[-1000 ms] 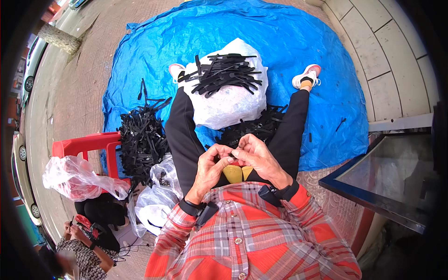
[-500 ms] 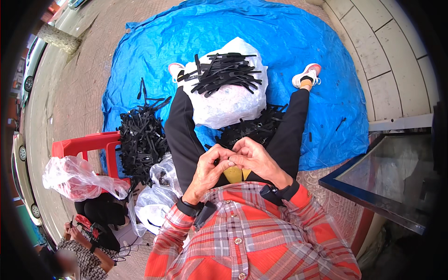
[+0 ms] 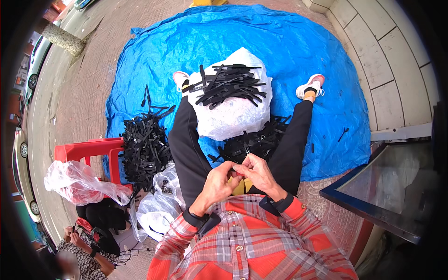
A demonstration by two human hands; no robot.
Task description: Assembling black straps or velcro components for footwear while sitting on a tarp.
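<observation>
My left hand point(image 3: 218, 185) and my right hand point(image 3: 259, 176) meet in front of my lap, fingertips pinched together. Whatever they hold is small and mostly covered by the fingers. A short black piece with a pale metal-looking bit point(image 3: 248, 150) shows just above the right fingertips; I cannot tell whether it is held or lies in the heap behind. Between my legs is a heap of black straps point(image 3: 238, 148). Beyond it stands a stuffed white plastic bag point(image 3: 228, 123), with a loose pile of black straps point(image 3: 228, 85) on top.
A blue tarp point(image 3: 154, 56) lies under my feet. To the left are a bigger heap of black straps point(image 3: 144, 151), a red plastic stool point(image 3: 88, 149) and clear plastic bags point(image 3: 158, 203). Another person point(image 3: 86, 254) sits at lower left. A dark-framed glass panel point(image 3: 373, 186) stands right.
The view has shifted, so everything sits slightly lower in it. My hands stay together with fingers rearranged, and the pale-tipped black piece now shows above the right fingertips.
</observation>
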